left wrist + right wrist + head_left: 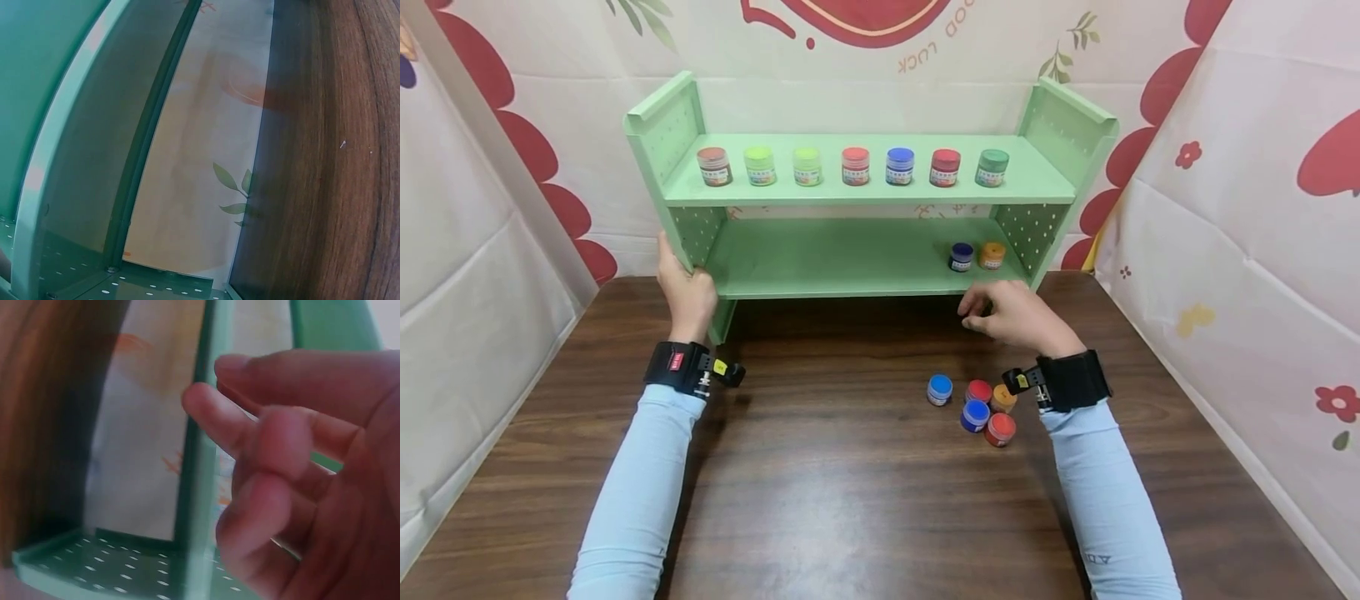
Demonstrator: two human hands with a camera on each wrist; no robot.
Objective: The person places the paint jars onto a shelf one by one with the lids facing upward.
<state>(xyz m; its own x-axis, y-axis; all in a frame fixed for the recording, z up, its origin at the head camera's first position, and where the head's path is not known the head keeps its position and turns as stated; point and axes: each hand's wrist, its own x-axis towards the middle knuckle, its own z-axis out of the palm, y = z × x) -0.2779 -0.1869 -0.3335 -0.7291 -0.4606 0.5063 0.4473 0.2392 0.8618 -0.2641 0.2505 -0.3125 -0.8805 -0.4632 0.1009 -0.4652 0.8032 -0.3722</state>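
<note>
A light green two-tier shelf (pixel 850 296) stands at the back of the table. My left hand (pixel 688 293) grips its left side panel, low down. In front of the lower tier's right end, my right hand (pixel 1011 315) hovers with loosely bent fingers (pixel 284 440) and holds nothing. Just beyond it, on the lower tier, sit a dark blue jar (pixel 960 257) and an orange-yellow jar (pixel 992 256). The left wrist view shows the shelf's tier edge (pixel 56 131) but not the fingers.
Several small lidded jars, including a green one (pixel 992 168), line the upper tier. On the table (pixel 820 500), a light blue-lidded jar (pixel 939 390) stands left of a cluster with a red jar (pixel 1000 430) and a blue jar (pixel 975 415). Printed cloth (pixel 1247 275) surrounds the table.
</note>
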